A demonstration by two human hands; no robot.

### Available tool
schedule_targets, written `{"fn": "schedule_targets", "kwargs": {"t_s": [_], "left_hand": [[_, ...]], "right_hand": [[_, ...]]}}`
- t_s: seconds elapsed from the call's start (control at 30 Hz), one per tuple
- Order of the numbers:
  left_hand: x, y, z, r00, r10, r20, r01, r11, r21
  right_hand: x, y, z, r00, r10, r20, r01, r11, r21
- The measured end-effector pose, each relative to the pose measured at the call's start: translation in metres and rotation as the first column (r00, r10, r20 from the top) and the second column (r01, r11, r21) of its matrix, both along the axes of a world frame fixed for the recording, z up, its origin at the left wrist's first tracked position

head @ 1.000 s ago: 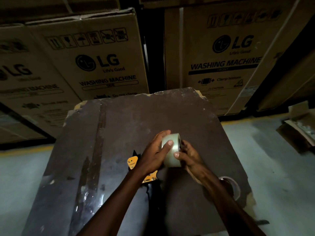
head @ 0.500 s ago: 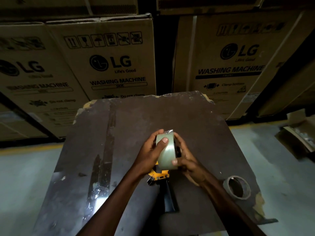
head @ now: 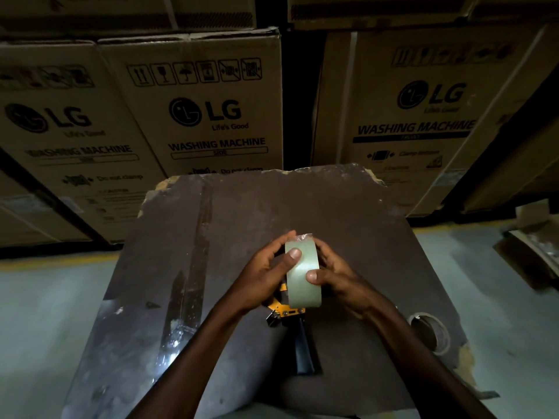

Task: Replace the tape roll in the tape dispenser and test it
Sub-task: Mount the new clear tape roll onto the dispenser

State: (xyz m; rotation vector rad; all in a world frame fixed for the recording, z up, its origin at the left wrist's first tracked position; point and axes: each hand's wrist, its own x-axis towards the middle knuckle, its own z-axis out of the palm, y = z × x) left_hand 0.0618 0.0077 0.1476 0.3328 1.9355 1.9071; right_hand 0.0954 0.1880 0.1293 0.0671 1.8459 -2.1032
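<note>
tape roll [head: 303, 275]: glossy clear film | table [head: 332, 207]: matt, scuffed board | boxes [head: 193, 110]: cardboard

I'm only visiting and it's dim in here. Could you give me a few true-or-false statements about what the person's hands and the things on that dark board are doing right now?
1. Both hands hold the tape roll. True: the left hand and the right hand grip it from either side.
2. The tape dispenser is red. False: its frame is yellow, with a dark handle.
3. An empty tape core lies on the board to the right of the hands. True.
4. The boxes behind read "refrigerator". False: they read "washing machine".
5. The roll lies flat on the board. False: it is held on edge above the dispenser.
</note>
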Motion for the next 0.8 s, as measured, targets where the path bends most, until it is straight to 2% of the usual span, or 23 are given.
{"fn": "schedule_targets", "kwargs": {"t_s": [0.2, 0.43, 0.53, 0.6, 0.8], "left_hand": [[-0.002, 0.001, 0.006, 1.000, 0.003, -0.014, -0.003, 0.999, 0.041], [-0.003, 0.006, 0.000, 0.982, 0.101, 0.160, -0.127, 0.980, 0.155], [-0.004, 0.004, -0.004, 0.970, 0.114, 0.213, -0.154, 0.972, 0.178], [-0.007, 0.003, -0.007, 0.973, 0.120, 0.196, -0.153, 0.975, 0.163], [-0.009, 0.003, -0.011, 0.972, 0.189, 0.143, -0.212, 0.962, 0.171]], "right_hand": [[0.000, 0.010, 0.002, 0.997, 0.068, -0.047, -0.063, 0.992, 0.106], [-0.004, 0.017, 0.013, 0.987, 0.150, -0.054, -0.136, 0.969, 0.206], [-0.004, 0.020, 0.014, 0.980, 0.182, -0.078, -0.149, 0.939, 0.310], [-0.005, 0.022, 0.014, 0.973, 0.209, -0.098, -0.155, 0.905, 0.395], [-0.010, 0.025, 0.013, 0.959, 0.250, -0.134, -0.153, 0.855, 0.496]]}}
